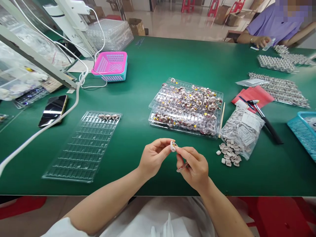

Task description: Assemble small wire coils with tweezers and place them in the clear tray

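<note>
Above the near edge of the table, my left hand [153,158] pinches a small pale rounded shell [172,146] between thumb and fingertips. A dark and yellow bit shows inside this shell. My right hand [196,166] meets it from the other side, thumb and forefinger closed at its edge. A thin pale and reddish item [182,168] sticks out under the curled lower fingers of my right hand; its kind is unclear. Beyond both hands, stacked clear trays [185,107] hold many similar shells with dark red wires and yellow bits. To the left, another clear tray [84,148] carries several shells in its far row.
A plastic bag [243,126] spills loose shell pieces [230,153] on the right, beside a black-handled hammer [268,126]. Leftward are a phone [53,110], a white cable [77,95] and a pink basket [111,64]. A blue basket [303,135] stands far right; a co-worker [269,26] sits across.
</note>
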Motion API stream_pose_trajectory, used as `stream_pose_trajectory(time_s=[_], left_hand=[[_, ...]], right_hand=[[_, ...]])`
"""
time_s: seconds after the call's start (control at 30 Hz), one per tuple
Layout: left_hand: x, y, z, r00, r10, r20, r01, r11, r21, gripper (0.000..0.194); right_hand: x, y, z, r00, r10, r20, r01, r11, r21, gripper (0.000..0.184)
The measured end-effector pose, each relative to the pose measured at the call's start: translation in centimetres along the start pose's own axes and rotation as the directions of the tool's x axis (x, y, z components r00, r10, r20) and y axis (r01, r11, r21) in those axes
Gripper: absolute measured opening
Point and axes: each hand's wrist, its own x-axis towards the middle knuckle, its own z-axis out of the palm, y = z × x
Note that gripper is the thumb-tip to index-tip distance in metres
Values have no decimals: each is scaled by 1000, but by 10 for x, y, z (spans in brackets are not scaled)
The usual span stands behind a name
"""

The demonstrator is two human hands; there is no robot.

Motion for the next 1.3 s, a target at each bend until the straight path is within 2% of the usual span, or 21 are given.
stream_pose_trajectory(time_s=[0.1, 0.23, 0.33, 0.43, 0.5, 0.6, 0.67, 0.73, 0.83, 0.97, 1.07, 1.13, 1.2, 1.23, 1.3], left_hand=[[2, -1, 0, 1000, -14, 14, 14, 1000, 6, 24], [7, -5, -4, 997, -49, 57, 46, 997, 60, 33], [13, -8, -8, 993, -58, 103, 44, 991, 127, 36], [15, -7, -8, 993, -49, 110, 24, 976, 214, 35], [14, -6, -6, 993, -44, 110, 14, 965, 261, 33], [13, -6, -2, 989, -58, 136, 16, 956, 294, 31], [13, -9, 1, 983, -80, 163, 29, 956, 292, 31], [13, -12, 3, 977, -100, 188, 44, 958, 284, 31], [14, -15, 3, 973, -110, 202, 53, 962, 269, 31], [15, -17, 2, 974, -109, 198, 61, 970, 236, 30], [16, -19, 1, 973, -111, 202, 68, 976, 209, 29], [16, -20, 0, 971, -112, 209, 73, 980, 186, 28], [16, -21, -1, 971, -114, 212, 83, 985, 152, 28], [16, -21, -1, 970, -117, 213, 90, 987, 132, 28], [15, -20, 0, 969, -122, 216, 106, 991, 82, 28]], right_hand=[[-1, 2, 0, 1000, 9, 0, -9, 1000, -14, 45], [0, 2, 2, 997, 81, 11, -82, 997, 18, 36], [4, -1, -8, 984, 161, 80, -165, 985, 51, 31], [3, -4, -35, 961, 254, 107, -259, 965, 36, 27], [-5, -3, -63, 935, 352, 44, -350, 935, -52, 24], [-22, 10, -108, 856, 500, -131, -516, 812, -274, 17], [-33, 23, -131, 819, 560, -123, -555, 719, -418, 16], [-42, 36, -143, 799, 595, -89, -542, 647, -536, 17], [-48, 49, -141, 776, 631, -24, -482, 567, -668, 19], [-45, 56, -123, 750, 661, 20, -373, 447, -813, 17], [-41, 59, -114, 758, 653, 4, -310, 364, -878, 17], [-39, 60, -112, 774, 633, -15, -298, 342, -891, 18], [-38, 58, -112, 807, 589, -34, -314, 379, -870, 19], [-37, 55, -112, 831, 555, -44, -330, 428, -841, 19], [-33, 46, -109, 879, 473, -58, -360, 579, -732, 18]])
